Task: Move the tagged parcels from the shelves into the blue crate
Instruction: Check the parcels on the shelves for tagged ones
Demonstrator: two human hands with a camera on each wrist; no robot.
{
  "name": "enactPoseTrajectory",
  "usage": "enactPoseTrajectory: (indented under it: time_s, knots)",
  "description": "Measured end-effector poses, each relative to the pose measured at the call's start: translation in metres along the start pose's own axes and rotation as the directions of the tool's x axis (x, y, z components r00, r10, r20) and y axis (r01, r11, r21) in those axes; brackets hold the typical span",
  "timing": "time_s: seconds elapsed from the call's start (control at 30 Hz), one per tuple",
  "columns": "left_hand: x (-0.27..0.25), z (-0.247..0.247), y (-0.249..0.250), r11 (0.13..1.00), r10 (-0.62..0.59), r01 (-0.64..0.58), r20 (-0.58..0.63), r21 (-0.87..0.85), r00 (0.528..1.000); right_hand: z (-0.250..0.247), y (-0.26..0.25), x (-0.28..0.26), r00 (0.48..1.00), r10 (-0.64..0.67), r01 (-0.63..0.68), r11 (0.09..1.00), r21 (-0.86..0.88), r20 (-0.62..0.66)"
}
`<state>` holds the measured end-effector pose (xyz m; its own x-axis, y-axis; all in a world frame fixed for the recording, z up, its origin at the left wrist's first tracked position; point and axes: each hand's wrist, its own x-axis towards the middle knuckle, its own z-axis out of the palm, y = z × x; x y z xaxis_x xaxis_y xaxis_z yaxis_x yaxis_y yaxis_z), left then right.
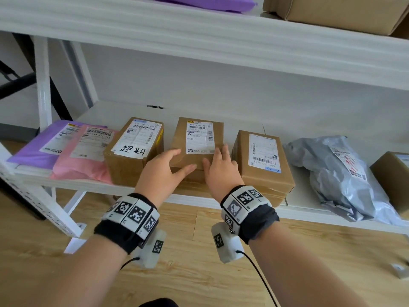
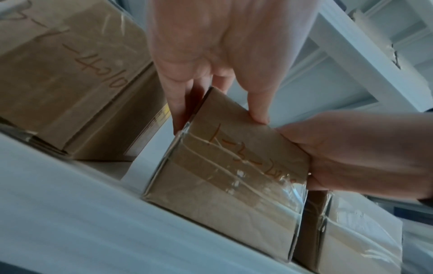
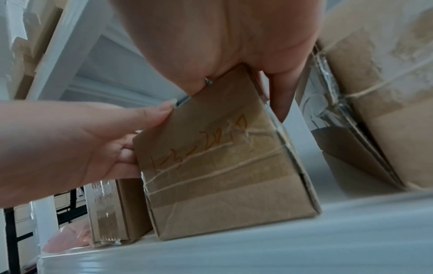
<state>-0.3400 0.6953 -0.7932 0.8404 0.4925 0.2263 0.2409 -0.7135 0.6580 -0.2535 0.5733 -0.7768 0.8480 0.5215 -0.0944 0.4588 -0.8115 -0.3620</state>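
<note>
Both hands, left hand [image 1: 165,171] and right hand [image 1: 221,171], grip the taped cardboard box [image 1: 197,142].

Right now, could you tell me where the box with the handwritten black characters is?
In the head view, the box with the handwritten characters sits on the lower shelf, left of centre, between the pink mailer and the held box.

The head view looks down at the shelf's front edge [image 1: 132,187]; both wrist views, low and close, share the middle box [image 1: 194,142].
</note>
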Motion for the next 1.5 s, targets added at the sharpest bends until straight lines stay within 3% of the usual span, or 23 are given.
enactPoseTrajectory:
  time_s: [0.57, 0.93, 1.23, 1.5]
  knots:
    - [-0.008, 0.006, 0.004, 0.993, 0.008, -0.011, 0.024, 0.12, 1.0, 0.001, -0.002, -0.007, 0.997, -0.009, 0.014, 0.998, 0.057, -0.077]
    - [-0.018, -0.041, 0.0, 0.975, 0.166, -0.146, -0.11, 0.168, 0.98, -0.007, 0.001, -0.017, 0.942, -0.201, 0.234, 0.968, 0.095, -0.27]
    - [-0.02, -0.079, -0.001, 0.949, 0.077, 0.009, -0.259, 0.315, 0.963, -0.026, -0.006, -0.025, 0.897, -0.355, 0.405, 0.899, 0.168, -0.262]
    - [-0.048, -0.098, -0.011, 0.929, -0.021, 0.114, -0.258, 0.352, 0.966, -0.02, -0.027, -0.028, 0.847, -0.494, 0.526, 0.834, 0.17, -0.194]
